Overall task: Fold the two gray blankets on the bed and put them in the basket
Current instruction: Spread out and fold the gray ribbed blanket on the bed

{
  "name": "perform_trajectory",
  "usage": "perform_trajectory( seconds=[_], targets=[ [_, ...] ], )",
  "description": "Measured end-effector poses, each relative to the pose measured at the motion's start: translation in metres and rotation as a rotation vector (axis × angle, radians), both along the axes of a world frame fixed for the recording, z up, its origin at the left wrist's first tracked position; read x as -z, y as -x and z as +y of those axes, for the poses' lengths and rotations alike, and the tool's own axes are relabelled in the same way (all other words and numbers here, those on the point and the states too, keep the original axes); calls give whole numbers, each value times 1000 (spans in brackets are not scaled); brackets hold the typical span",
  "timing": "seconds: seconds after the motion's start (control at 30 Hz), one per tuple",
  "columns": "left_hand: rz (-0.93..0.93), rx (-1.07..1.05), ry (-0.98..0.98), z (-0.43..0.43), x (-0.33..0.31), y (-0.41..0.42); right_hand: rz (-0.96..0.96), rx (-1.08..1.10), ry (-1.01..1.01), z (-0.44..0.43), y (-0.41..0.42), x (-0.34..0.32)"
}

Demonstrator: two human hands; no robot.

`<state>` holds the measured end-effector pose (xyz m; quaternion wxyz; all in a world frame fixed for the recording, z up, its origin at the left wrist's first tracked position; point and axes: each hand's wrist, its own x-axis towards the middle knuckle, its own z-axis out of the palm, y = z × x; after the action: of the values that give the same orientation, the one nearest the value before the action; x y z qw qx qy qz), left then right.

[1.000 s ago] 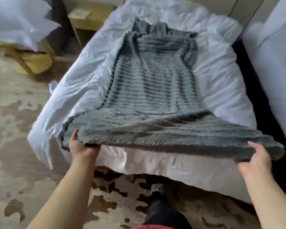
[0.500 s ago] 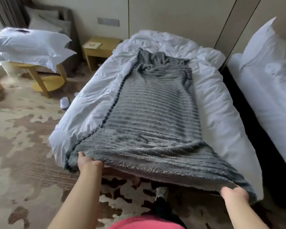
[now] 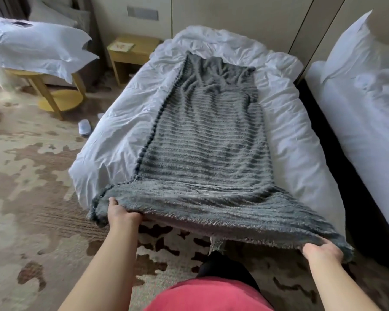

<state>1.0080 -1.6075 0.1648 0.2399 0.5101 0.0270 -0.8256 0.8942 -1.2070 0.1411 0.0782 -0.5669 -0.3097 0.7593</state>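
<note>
A gray ribbed fuzzy blanket [image 3: 209,140] lies lengthwise down the middle of the bed [image 3: 126,122], which has a rumpled white duvet. Its near end hangs off the foot of the bed and is lifted. My left hand [image 3: 121,214] grips the near left corner. My right hand [image 3: 322,252] grips the near right corner, lower and closer to me. The far end of the blanket is bunched near the headboard. I see only one gray blanket, and no basket is in view.
A second bed [image 3: 364,122] with a white pillow stands at the right across a dark gap. At the left are a yellow round table [image 3: 54,90] piled with white pillows, a yellow nightstand [image 3: 130,52] and a white slipper [image 3: 84,127] on the patterned carpet.
The blanket's near edge has been pulled toward me and lowered past the foot of the bed, my right hand dropping most. The camera has pulled back and up, so more of the room shows.
</note>
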Motion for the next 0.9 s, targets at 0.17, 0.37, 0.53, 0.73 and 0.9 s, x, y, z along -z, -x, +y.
perform_trajectory(
  seconds=[0.17,0.37,0.53,0.73,0.9],
  targets=[
    [86,-7,83,-4,-7,15,179,-184,86,0,31,-34],
    [125,8,121,-17,-15,58,82,-63,-62,-14,81,-50],
    [119,19,149,-36,-16,108,82,-152,-18,-28,134,-57],
    [82,34,202,-65,-18,183,178,-273,-20,-51,210,-49],
    [69,-3,281,-90,3,268,186,-232,36,-71,302,-28]
  ],
)
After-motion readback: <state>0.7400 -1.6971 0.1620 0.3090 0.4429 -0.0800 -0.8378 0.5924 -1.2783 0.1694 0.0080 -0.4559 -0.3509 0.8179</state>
